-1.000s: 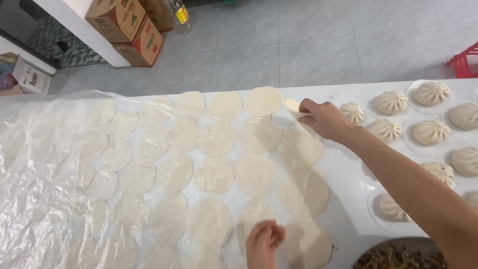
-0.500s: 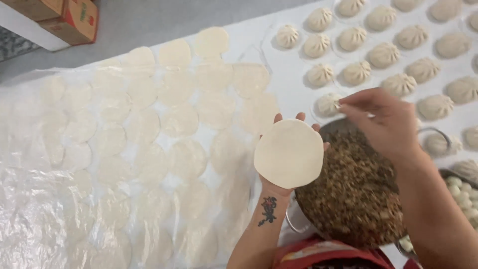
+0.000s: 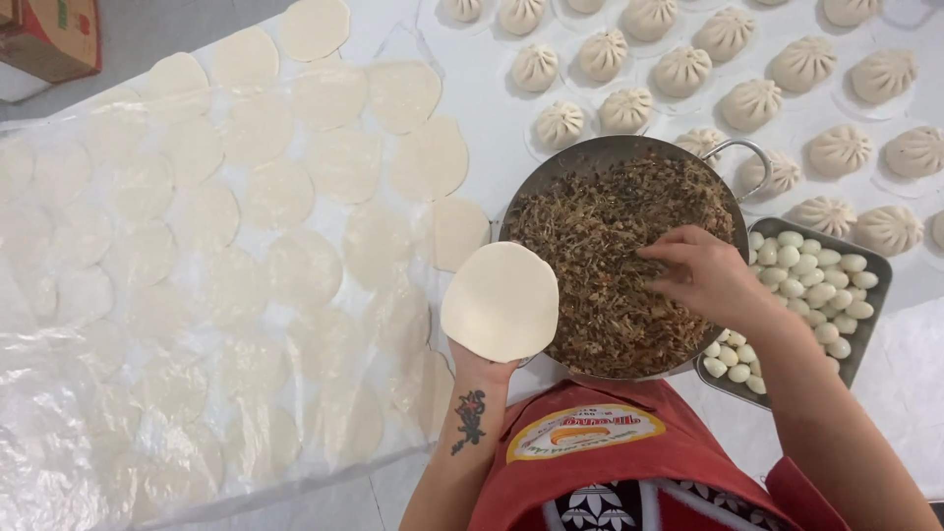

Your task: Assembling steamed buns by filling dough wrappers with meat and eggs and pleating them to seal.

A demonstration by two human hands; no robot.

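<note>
My left hand [image 3: 482, 366] holds up a round flat dough wrapper [image 3: 500, 301] on its palm, just left of a metal bowl [image 3: 590, 155] full of dark chopped filling [image 3: 610, 246]. My right hand [image 3: 703, 275] reaches into the filling at the bowl's right side, fingers pinched low over the mix; whether it holds a tool I cannot tell.
Many flat dough rounds [image 3: 285, 187] lie on clear plastic sheeting to the left. Several pleated buns [image 3: 678, 69] sit on the white table beyond the bowl. A metal tray of small peeled eggs [image 3: 821, 285] stands to the right. A cardboard box [image 3: 49, 39] sits at top left.
The view has dropped toward the bowl. My right hand has come down from above the bowl into the filling. My left hand still holds the wrapper.
</note>
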